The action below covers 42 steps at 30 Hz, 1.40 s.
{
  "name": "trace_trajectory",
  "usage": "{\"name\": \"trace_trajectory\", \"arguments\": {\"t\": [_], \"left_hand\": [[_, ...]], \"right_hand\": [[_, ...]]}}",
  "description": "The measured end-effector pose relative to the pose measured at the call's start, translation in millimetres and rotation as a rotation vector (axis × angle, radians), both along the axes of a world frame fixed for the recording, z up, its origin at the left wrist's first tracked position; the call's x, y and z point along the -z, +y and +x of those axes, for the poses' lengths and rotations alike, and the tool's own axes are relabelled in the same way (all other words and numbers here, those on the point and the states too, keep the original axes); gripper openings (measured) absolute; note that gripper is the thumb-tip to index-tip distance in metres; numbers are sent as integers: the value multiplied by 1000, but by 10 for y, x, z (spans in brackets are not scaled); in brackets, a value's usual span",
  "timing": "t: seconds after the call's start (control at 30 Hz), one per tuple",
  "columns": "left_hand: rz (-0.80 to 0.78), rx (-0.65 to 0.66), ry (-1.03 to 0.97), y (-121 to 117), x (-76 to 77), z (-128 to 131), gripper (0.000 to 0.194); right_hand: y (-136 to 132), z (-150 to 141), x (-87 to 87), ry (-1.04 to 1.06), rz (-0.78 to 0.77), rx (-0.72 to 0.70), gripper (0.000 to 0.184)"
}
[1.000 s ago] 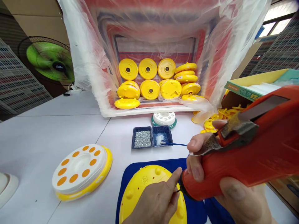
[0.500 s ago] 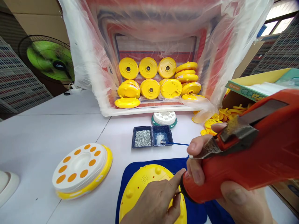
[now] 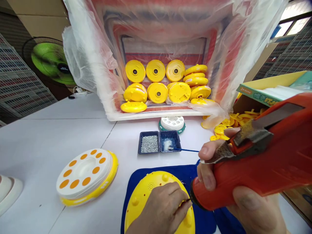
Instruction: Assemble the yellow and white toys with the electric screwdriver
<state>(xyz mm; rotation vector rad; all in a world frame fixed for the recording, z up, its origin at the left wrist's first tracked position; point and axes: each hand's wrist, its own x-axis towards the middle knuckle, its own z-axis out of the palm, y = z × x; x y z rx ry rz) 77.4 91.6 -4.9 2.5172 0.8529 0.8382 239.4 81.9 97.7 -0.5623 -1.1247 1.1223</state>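
My right hand (image 3: pixel 253 204) is wrapped round an orange electric screwdriver (image 3: pixel 243 178), a worn metal lever lying along its upper side. Its thin dark bit points left, its tip reaching the fingers of my left hand (image 3: pixel 165 204). Those fingers are pinched together at the bit's end; whatever small thing is between them is hidden. Below my left hand lies a round yellow plastic housing (image 3: pixel 138 191) with knobs, small holes and a speaker grille. It rests on a dark blue cloth (image 3: pixel 146 172), and my hand covers part of its right side.
Beyond the cloth stand a dark tray of small silvery screws (image 3: pixel 149 143) and a tray with white paste (image 3: pixel 168 138) and a blue stick. White-and-yellow disc (image 3: pixel 85 175) lies left. Behind is a plastic-lined crate (image 3: pixel 146 116) of yellow housings; yellow parts (image 3: pixel 221 128) are heaped right.
My left fingers have drawn in from an outstretched forefinger to a pinch at the bit's tip. The screwdriver has shifted slightly to the right. The yellow housing stays in place on the cloth.
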Motion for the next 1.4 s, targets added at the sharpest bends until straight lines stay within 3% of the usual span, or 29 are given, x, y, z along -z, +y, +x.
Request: {"name": "trace_trajectory", "arguments": {"t": [0.1,0.17,0.23,0.33,0.57,0.9,1.03,1.2,1.3,1.4], "left_hand": [[-60,-14,22,2,-70,-17,13],[-105,-37,35,8,-114,-69,8],[-90,-63,51,18,-120,-143,11],[-31,-70,140,20,-52,-241,19],[71,-40,336,-17,109,-255,25],[-6,-31,342,-8,142,-253,19],[-43,-26,381,-4,138,-255,16],[-23,-38,333,-23,142,-267,19],[-37,-42,340,-35,153,-262,21],[-80,-39,375,-33,156,-248,21]], "right_hand": [[-5,20,48,-21,-1,-7,59],[-1,44,90,-64,3,-23,49],[15,70,132,-156,12,-26,34],[63,94,200,-266,12,35,27],[189,37,433,-272,71,170,24],[210,-26,673,-254,73,149,30],[211,-34,685,-260,81,196,49],[225,-61,615,-231,69,150,60],[238,-71,617,-241,92,110,53],[252,-68,649,-298,107,75,30]]}}
